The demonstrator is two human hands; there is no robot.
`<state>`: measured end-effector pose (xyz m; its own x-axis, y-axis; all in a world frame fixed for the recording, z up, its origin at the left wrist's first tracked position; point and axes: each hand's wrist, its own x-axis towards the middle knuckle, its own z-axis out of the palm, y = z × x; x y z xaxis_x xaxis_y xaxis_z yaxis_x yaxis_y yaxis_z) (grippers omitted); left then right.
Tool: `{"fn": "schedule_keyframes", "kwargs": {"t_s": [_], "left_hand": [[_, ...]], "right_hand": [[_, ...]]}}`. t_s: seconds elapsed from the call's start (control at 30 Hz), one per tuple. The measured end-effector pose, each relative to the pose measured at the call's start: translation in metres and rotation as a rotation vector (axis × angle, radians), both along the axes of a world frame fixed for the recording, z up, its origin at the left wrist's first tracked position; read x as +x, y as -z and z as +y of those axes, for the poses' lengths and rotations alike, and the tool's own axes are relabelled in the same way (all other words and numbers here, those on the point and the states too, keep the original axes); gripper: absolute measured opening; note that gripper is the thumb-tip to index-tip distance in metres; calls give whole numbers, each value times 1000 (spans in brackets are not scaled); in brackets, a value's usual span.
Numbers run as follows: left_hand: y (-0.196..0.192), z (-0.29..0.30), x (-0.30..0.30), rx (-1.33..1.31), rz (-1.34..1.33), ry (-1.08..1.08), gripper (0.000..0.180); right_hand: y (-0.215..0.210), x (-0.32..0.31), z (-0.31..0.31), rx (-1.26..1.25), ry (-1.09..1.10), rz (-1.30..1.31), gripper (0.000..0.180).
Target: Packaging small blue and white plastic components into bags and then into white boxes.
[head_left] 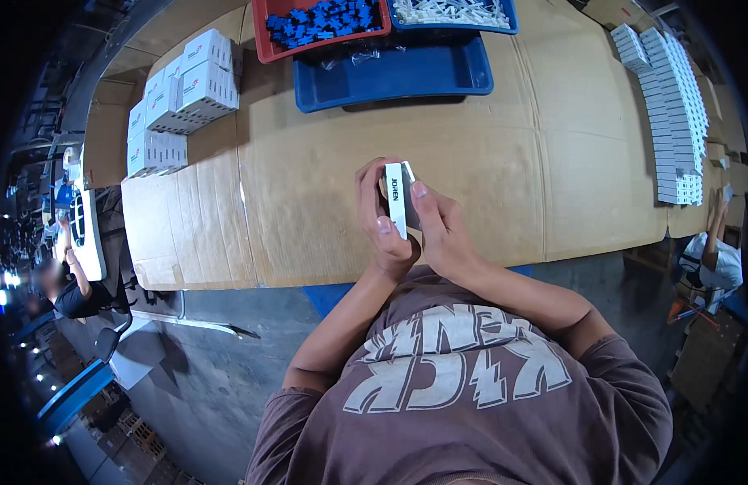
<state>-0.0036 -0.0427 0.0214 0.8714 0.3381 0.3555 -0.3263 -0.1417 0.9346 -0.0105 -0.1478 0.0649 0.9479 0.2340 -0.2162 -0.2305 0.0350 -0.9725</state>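
Close to my body, above the table's near edge, both hands are closed on a small white box (pixel 397 200) with dark print on its narrow side. My left hand (pixel 374 206) wraps it from the left, thumb pressed low on the printed side. From the right, my right hand (pixel 445 230) grips it with the thumb near the upper end. Beside that thumb a thin white edge (pixel 408 170), perhaps a flap, sticks up. A grey surface shows between the white side and my right thumb. The right fingers are mostly hidden behind the box.
Cardboard (pixel 325 186) covers the table. White boxes (pixel 180 93) are stacked at left, with long rows of white boxes (pixel 673 121) at right. A blue tray (pixel 394 85) sits below a red bin (pixel 265 40) of blue parts and a blue bin (pixel 503 26) of white parts. People work at both sides.
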Motion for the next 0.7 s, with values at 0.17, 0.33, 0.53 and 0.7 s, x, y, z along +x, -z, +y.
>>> {"fn": "schedule_keyframes", "kwargs": {"t_s": [0.17,0.33,0.53,0.7], "left_hand": [[5,1,-1,-1,-6,24,81],[4,3,9,-130,-10,128,96],[4,8,8,-522,199,215,91],[-24,4,11,-610,467,234,77]], "right_hand": [[-5,5,0,-23,-70,10,52],[11,25,-6,120,-154,69,61],[-6,32,-32,19,-341,0,77],[14,33,-46,-541,-277,-611,92]]}}
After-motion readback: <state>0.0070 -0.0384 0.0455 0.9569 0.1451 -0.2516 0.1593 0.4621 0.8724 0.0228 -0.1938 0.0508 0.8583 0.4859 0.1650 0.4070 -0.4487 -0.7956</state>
